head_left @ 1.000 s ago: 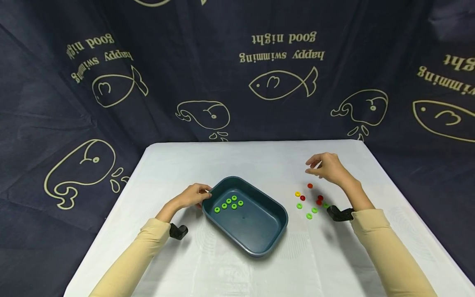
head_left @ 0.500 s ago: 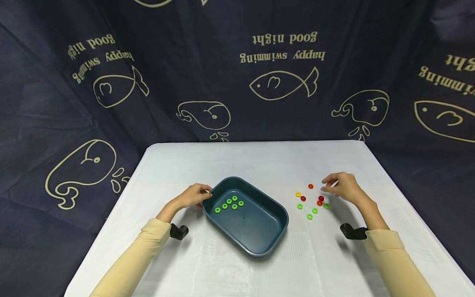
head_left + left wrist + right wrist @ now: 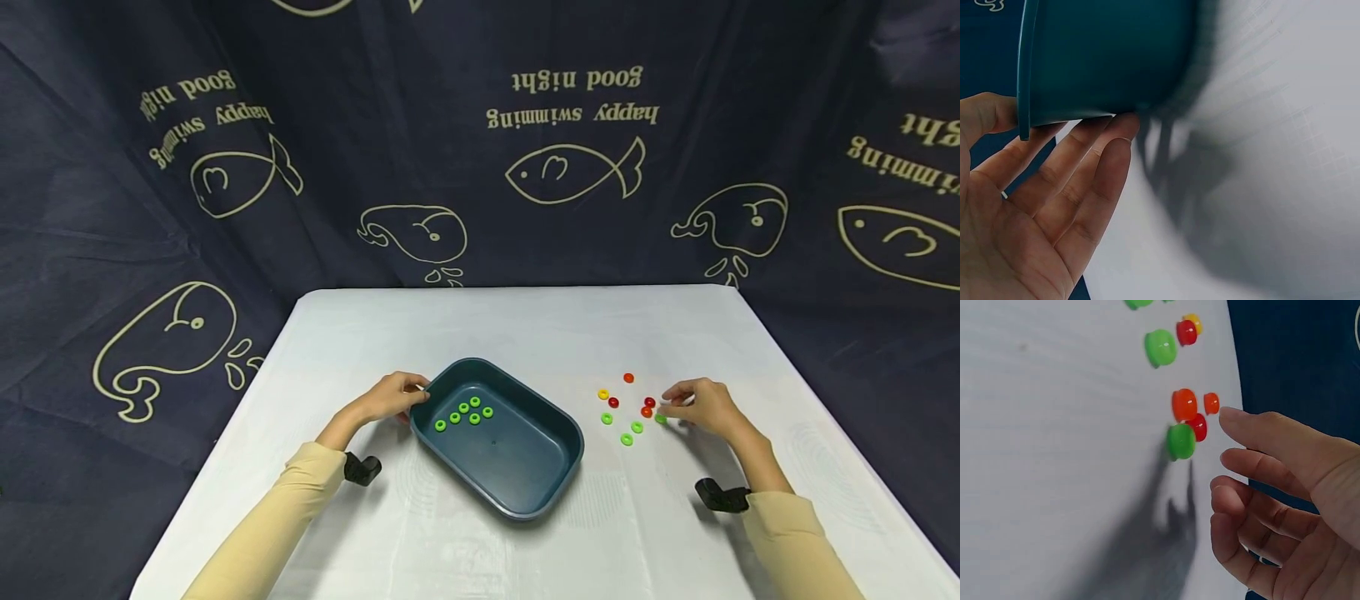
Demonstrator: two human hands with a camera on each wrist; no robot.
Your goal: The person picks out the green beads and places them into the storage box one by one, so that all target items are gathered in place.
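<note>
A dark teal tray (image 3: pixel 495 450) lies slanted on the white table, with several green rings (image 3: pixel 475 419) in its far left part. My left hand (image 3: pixel 390 396) grips the tray's left corner; in the left wrist view the thumb is over the rim (image 3: pixel 1024 75) and the fingers lie against the outer wall. My right hand (image 3: pixel 708 406) is just above the table beside the loose rings, thumb and fingers apart with nothing between them. Closest to its fingertips is a green ring (image 3: pixel 1182 441), near a dark red one (image 3: pixel 1198 427) and an orange-red one (image 3: pixel 1184 404).
Right of the tray, more loose rings lie scattered: a yellow one (image 3: pixel 603 394), a red one (image 3: pixel 628 378) and several green ones (image 3: pixel 626 439). A dark cloth with fish and whale drawings (image 3: pixel 573 173) hangs behind the table (image 3: pixel 525 321).
My right hand has come from above the far side of the rings, moving right and nearer, down to the rightmost green ring. My left hand and the tray have stayed in place.
</note>
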